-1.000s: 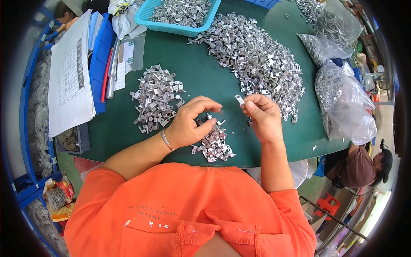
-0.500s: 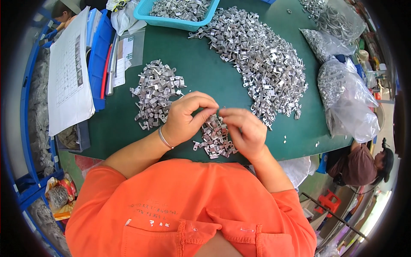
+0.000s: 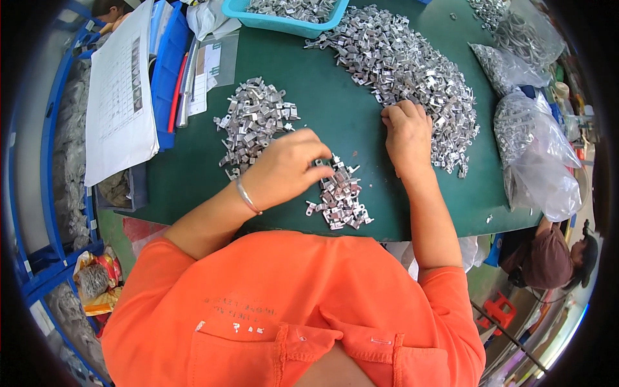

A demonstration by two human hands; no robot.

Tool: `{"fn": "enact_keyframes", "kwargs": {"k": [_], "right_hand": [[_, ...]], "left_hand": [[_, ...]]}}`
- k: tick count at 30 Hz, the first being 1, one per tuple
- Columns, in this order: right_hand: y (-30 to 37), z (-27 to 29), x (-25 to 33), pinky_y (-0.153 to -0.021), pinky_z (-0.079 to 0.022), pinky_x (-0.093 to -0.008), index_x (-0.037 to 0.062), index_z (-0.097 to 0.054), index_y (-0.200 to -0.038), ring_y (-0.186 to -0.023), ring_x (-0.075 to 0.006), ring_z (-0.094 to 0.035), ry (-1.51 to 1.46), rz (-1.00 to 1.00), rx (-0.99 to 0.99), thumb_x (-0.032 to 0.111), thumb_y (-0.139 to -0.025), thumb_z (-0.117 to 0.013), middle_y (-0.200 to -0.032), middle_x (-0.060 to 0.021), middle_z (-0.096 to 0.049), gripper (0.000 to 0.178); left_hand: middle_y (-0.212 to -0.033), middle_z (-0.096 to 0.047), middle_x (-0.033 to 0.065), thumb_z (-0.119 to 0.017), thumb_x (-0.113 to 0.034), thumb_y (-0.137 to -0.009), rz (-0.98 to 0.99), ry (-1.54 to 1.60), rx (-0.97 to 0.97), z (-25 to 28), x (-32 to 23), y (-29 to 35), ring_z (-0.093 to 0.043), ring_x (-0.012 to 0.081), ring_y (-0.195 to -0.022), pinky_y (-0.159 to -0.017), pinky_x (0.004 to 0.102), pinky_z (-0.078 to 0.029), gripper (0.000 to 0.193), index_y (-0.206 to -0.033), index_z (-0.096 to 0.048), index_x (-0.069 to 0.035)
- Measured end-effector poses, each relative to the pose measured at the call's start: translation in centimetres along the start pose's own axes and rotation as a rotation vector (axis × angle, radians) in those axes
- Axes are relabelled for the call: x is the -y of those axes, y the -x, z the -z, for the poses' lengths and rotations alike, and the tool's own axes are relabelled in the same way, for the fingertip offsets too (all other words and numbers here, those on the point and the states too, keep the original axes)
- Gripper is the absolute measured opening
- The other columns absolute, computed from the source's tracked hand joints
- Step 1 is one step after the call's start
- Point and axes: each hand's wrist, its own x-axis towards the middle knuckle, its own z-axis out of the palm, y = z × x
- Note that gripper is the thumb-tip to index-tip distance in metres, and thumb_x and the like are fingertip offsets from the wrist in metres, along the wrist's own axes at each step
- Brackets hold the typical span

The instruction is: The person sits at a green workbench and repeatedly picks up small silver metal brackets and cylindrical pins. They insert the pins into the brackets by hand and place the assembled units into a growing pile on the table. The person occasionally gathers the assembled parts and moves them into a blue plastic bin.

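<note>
My left hand (image 3: 290,166), with a bangle on the wrist, is over the left edge of a small near pile of metal brackets (image 3: 342,203). Its thumb and forefinger curl around what looks like a small metal bracket (image 3: 319,163). Farther right, my right hand (image 3: 408,137) rests at the left edge of a large heap of silver brackets (image 3: 445,90). Its fingers are bent together and pointing down; what lies between the fingertips is hidden. Beyond my left hand spreads a third, medium pile of brackets (image 3: 255,119).
A turquoise basket (image 3: 290,24) of brackets stands at the back of the green table (image 3: 342,77). Clear bags of metal parts (image 3: 529,142) line the right side. Papers (image 3: 122,103) and a blue tray (image 3: 169,77) are on the left. Another person (image 3: 548,255) is at the far right.
My hands have come apart from their meeting point above the small pile. The right hand has moved away and right to the large heap; the left stays by the small pile.
</note>
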Motion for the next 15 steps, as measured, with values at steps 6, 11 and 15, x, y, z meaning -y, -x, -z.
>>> {"fn": "enact_keyframes", "kwargs": {"k": [6, 11, 15], "right_hand": [[0.8, 0.6, -0.6, -0.072, -0.043, -0.0410, 0.0071, -0.063, -0.087, -0.081, -0.0282, -0.058, -0.187, -0.019, -0.168, 0.000, -0.078, -0.062, -0.082, -0.0061, -0.062, 0.012], [2.7, 4.0, 1.7, -0.068, -0.053, -0.0246, -0.0025, -0.065, -0.102, -0.079, -0.0141, -0.065, -1.222, -0.661, 0.055, -0.002, -0.090, -0.059, -0.092, -0.0079, -0.067, 0.013], [5.0, 4.3, 1.8, -0.067, -0.056, -0.0256, -0.0057, -0.063, -0.105, -0.080, -0.0168, -0.067, -1.699, -0.854, 0.235, -0.002, -0.091, -0.058, -0.094, -0.0124, -0.067, 0.016]], "left_hand": [[-0.086, -0.058, 0.0083, -0.074, -0.005, -0.076, -0.004, -0.026, 0.053, -1.3, 0.4, 0.1, -0.063, 0.0171, -0.069, -0.063, 0.0288, -0.051, 0.019, -0.093, -0.065, 0.000], [-0.089, -0.065, 0.0097, -0.068, 0.002, -0.082, 0.406, 0.709, 0.061, -0.1, -0.7, 0.4, -0.067, 0.0162, -0.077, -0.070, 0.0265, -0.055, 0.018, -0.099, -0.064, 0.004], [-0.090, -0.066, 0.0133, -0.066, 0.006, -0.083, 0.545, 1.085, 0.056, 0.0, -0.9, 0.5, -0.069, 0.0204, -0.078, -0.072, 0.0288, -0.057, 0.017, -0.100, -0.063, 0.007]]}}
